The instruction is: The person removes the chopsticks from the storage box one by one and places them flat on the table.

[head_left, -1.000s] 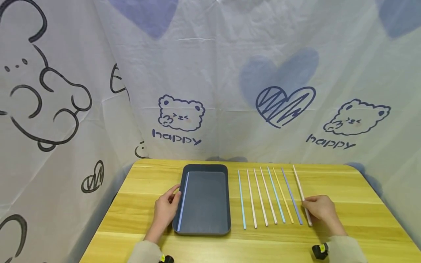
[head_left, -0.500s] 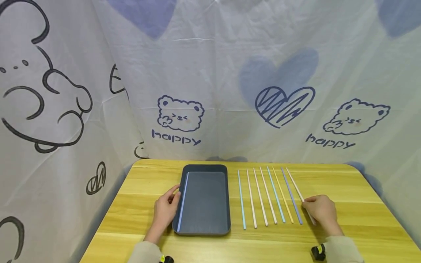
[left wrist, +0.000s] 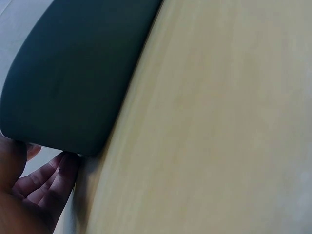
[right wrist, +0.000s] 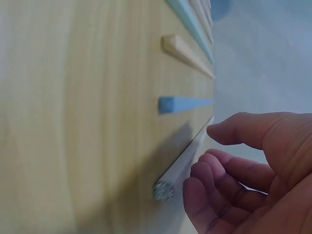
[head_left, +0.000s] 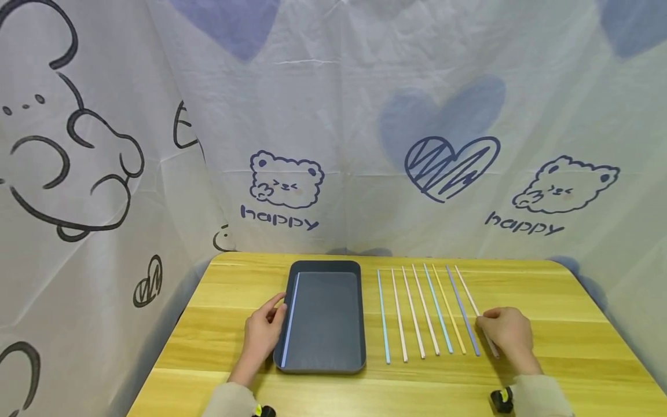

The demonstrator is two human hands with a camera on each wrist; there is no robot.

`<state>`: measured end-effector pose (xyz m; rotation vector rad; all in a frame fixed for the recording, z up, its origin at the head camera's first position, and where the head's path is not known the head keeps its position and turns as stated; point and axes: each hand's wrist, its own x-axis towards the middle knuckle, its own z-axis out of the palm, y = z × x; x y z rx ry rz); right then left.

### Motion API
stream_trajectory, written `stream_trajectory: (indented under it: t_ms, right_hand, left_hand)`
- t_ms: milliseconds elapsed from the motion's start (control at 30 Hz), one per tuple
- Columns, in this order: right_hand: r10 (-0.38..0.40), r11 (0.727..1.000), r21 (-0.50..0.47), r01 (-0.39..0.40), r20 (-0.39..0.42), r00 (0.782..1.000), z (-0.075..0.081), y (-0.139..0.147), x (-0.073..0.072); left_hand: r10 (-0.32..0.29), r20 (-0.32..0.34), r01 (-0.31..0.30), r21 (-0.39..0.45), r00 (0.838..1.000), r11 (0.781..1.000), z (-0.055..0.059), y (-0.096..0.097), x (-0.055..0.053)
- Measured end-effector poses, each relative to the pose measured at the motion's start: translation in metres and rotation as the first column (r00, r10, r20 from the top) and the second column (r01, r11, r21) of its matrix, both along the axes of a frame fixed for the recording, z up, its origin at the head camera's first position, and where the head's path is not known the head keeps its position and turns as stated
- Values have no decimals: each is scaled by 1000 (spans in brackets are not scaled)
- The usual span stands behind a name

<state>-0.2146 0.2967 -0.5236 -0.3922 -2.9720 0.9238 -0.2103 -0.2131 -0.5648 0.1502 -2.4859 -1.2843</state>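
My left hand (head_left: 264, 331) holds the left side of a dark grey rectangular tray (head_left: 361, 324). In the left wrist view, its thumb reaches the rim and its fingertips meet the outer wall. One purple-blue chopstick (head_left: 290, 318) lies lengthwise inside the tray along its left wall. My right hand (head_left: 508, 331) pinches a pale pink chopstick (head_left: 469, 292) near its thick end, at the right end of a row. From the right wrist view, this chopstick (right wrist: 178, 168) is close over the table, its square end towards the camera. A blue chopstick (right wrist: 183, 104) lies beside it.
Several chopsticks lie side by side right of the tray: a light blue one (head_left: 383, 318), pale pink ones, a yellow one (head_left: 449, 310) and a purple-blue one (head_left: 462, 310). The wooden table (head_left: 417, 391) ends at a printed cloth (head_left: 365, 145) behind.
My right hand has brought the pink chopstick down beside the purple-blue one, its far end swinging left and its near end slightly right. The left hand and tray have stayed put.
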Motion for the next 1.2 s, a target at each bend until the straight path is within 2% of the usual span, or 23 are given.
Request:
stream_trajectory:
  t_ms: [133,333,533,767,900,1200]
  right_hand:
    - [11,1000,-28,-13,-67,998,6,-12,1]
    - [35,986,-162,-45,-64,997,16,-36,-1]
    - [41,953,-298,-50,-38,998,19,-64,-5]
    - [67,909,-408,-87,-64,996,19,-104,-10]
    - [88,890,-443,-109,-67,994,23,-123,-12]
    - [95,865,-488,-119,-74,993,27,-151,-16]
  left_hand:
    - [-5,0,5,1,1000,1000,2,1,1]
    - [-7,-8,7,1,1000,1000,1,1,1]
    - [-5,-15,5,11,1000,1000,0,2,2]
    - [-7,-20,7,2,1000,1000,0,1,1]
    - [-6,-13,6,-2,1000,1000,-1,1,0]
    - [-5,-12,5,2,1000,1000,0,0,-1]
